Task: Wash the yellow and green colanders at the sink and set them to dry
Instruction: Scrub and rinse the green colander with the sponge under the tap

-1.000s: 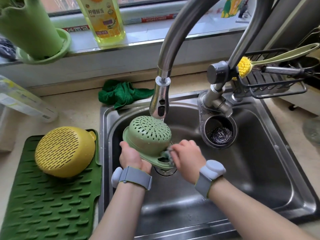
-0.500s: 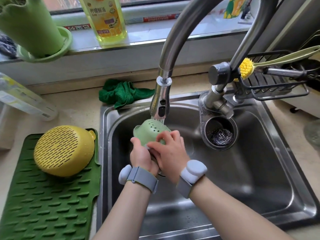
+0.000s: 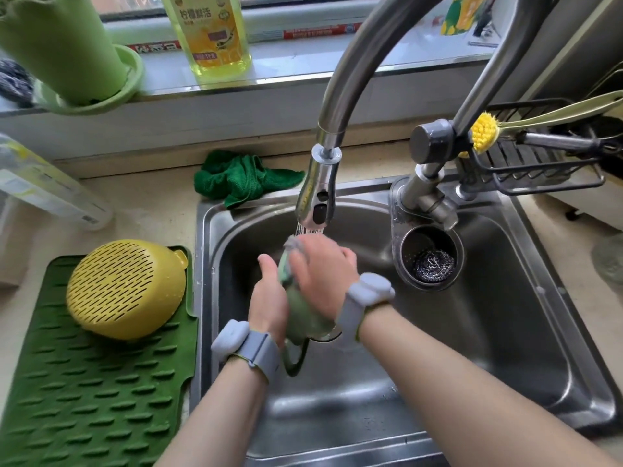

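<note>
The green colander [image 3: 300, 315] is held edge-on over the steel sink [image 3: 505, 332], under running water from the faucet head [image 3: 317, 200]. My left hand [image 3: 269, 301] grips its left side. My right hand [image 3: 320, 274] presses a grey-green cloth [image 3: 292, 246] against its upper right side and covers most of it. The yellow colander [image 3: 124, 288] lies upside down on the green drying mat [image 3: 84, 382] left of the sink.
A dark green rag [image 3: 242, 178] lies behind the sink. A steel scourer [image 3: 433, 264] sits in the round cup by the tap base. A wire rack with a yellow brush [image 3: 485, 131] stands at the right. Dish soap [image 3: 210, 32] stands on the sill.
The green colander turned from dome-up to edge-on under the stream. My right hand moved from its lower rim up over its top with the cloth.
</note>
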Demonstrator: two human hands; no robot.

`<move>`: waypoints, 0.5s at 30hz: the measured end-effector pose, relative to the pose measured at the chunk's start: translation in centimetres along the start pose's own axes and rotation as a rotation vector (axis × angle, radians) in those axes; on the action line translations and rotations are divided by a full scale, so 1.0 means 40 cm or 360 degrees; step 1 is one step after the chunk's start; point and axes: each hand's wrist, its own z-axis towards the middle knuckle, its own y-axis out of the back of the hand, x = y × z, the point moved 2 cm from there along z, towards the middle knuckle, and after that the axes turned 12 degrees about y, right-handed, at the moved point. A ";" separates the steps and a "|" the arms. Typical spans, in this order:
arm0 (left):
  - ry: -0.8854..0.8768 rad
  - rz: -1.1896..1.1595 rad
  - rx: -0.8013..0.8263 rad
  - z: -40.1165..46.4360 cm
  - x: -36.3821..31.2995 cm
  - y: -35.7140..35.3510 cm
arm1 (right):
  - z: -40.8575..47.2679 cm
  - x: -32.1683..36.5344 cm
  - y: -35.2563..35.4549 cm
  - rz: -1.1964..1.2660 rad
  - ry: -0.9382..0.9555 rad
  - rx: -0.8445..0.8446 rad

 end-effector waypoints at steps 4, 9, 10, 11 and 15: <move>-0.0193 0.0218 -0.0053 0.019 0.005 0.012 | 0.057 -0.043 0.018 0.0556 -0.0230 0.0287; -0.0079 -0.0040 0.0022 0.069 0.021 0.043 | -0.003 0.025 0.001 0.0386 0.0083 0.0155; -0.0089 -0.0046 0.0083 0.068 0.022 0.045 | 0.017 -0.003 0.004 0.0493 -0.0047 0.0200; -0.0088 -0.0076 0.0115 0.076 0.027 0.054 | 0.041 -0.033 0.007 0.0567 -0.0145 0.0269; 0.0092 -0.0561 0.0408 0.094 0.041 0.088 | 0.035 -0.156 -0.028 0.0781 -0.0703 0.0405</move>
